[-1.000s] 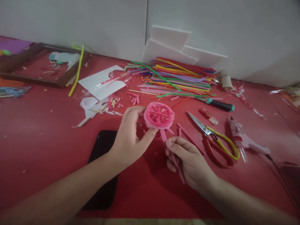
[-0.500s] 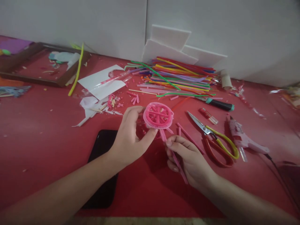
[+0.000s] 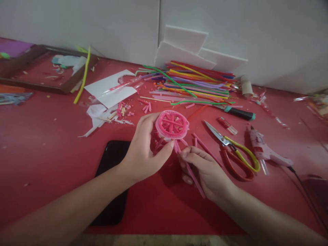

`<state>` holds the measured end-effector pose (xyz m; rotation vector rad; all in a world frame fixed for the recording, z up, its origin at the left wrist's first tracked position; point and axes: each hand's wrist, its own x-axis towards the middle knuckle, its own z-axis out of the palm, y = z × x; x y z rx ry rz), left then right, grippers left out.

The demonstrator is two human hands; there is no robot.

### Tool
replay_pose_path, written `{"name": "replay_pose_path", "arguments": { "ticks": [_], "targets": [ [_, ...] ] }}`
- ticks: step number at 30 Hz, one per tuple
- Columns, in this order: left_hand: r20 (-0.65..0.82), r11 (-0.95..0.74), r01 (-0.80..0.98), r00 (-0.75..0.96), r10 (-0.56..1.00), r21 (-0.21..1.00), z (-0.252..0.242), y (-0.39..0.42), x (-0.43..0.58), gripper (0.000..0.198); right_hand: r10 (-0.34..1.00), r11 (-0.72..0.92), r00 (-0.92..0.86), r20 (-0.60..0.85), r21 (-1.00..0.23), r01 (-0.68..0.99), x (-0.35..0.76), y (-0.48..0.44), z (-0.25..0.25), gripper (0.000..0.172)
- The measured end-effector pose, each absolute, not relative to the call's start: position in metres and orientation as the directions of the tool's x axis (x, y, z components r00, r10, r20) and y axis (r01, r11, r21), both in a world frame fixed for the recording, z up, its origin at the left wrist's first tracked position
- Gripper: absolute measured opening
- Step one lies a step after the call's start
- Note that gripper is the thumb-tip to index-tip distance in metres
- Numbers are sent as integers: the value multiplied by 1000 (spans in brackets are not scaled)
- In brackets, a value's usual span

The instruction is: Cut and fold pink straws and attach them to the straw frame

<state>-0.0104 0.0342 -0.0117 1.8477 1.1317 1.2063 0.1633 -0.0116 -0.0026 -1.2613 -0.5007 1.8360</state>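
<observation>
My left hand (image 3: 146, 147) is closed around the side of a pink spoked wheel-like craft piece (image 3: 172, 125), its round face tilted up toward me. More pink parts show beneath the wheel, partly hidden by my thumb. Between the thumb and fingers of my right hand (image 3: 202, 164) is a pink straw (image 3: 194, 179), slanting down toward me. Its upper end lies just under the wheel's rim; whether it touches the piece I cannot tell. Just beyond my right hand, another pink straw (image 3: 206, 148) lies on the red table.
Right of my hands lie scissors (image 3: 225, 143), a glue gun (image 3: 266, 150) and a cutter (image 3: 239, 113). A bundle of coloured straws (image 3: 200, 82) lies at the back before white foam boards (image 3: 186, 39). A black phone (image 3: 111, 201) is under my left forearm. A brown frame (image 3: 36, 85) stands far left.
The wheel piece has turned slightly in my left hand, and more pink parts show beneath it. Both hands keep their hold, and the straw has hardly moved.
</observation>
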Motion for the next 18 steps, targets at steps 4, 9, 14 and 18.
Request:
{"name": "replay_pose_path", "arguments": {
  "ticks": [4, 9, 14, 18],
  "targets": [
    [362, -407, 333, 190, 912, 851, -11, 34, -9, 57, 803, -587, -166, -573, -708, -392, 163, -11, -3, 22],
    [351, -384, 334, 155, 923, 861, -11, 36, -5, 49, 800, -594, -174, -574, -715, -369, 163, -11, -5, 23],
    [374, -401, 383, 145, 916, 832, -7, 39, -2, 48, 806, -586, -183, -563, -716, -380, 163, -11, -6, 22],
    [400, -420, 386, 135, 907, 821, -8, 38, -1, 48, 814, -576, -182, -552, -722, -384, 163, -12, -7, 22]
  ]
}}
